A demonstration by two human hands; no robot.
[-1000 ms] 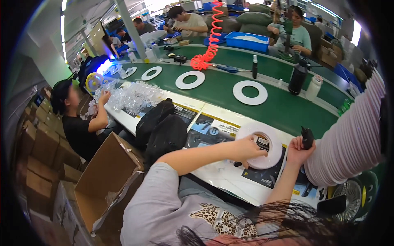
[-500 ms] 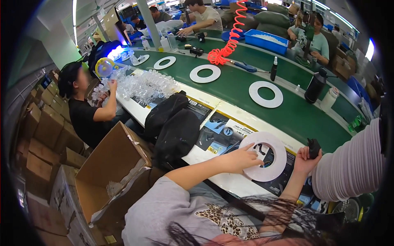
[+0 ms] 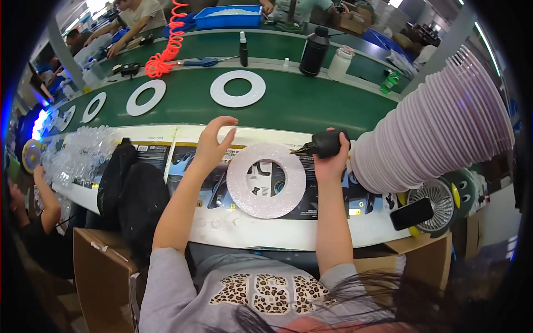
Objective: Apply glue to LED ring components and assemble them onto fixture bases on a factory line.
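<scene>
A flat white ring (image 3: 239,188) lies on printed dark card on the white bench in front of me. My right hand (image 3: 333,162) grips a small black squeeze bottle (image 3: 326,144) with a pointed nozzle. The bottle is tilted nearly level, its tip at the ring's upper right edge; whether it touches I cannot tell. My left hand (image 3: 212,143) is raised left of the ring, empty, with thumb and fingers apart. Past it, another white ring (image 3: 237,102) rests on the green belt (image 3: 300,102).
A leaning stack of white rings (image 3: 433,125) stands at the right, near a small fan (image 3: 430,208) and a phone (image 3: 411,214). Black bags (image 3: 141,191) and clear plastic parts (image 3: 83,150) lie left. Beyond are bottles (image 3: 315,51), a red coiled hose (image 3: 166,55) and co-workers.
The head view has turned right. My left hand has come off the ring and lifted beside it. My right hand has brought the black bottle over to the ring, nozzle pointing left.
</scene>
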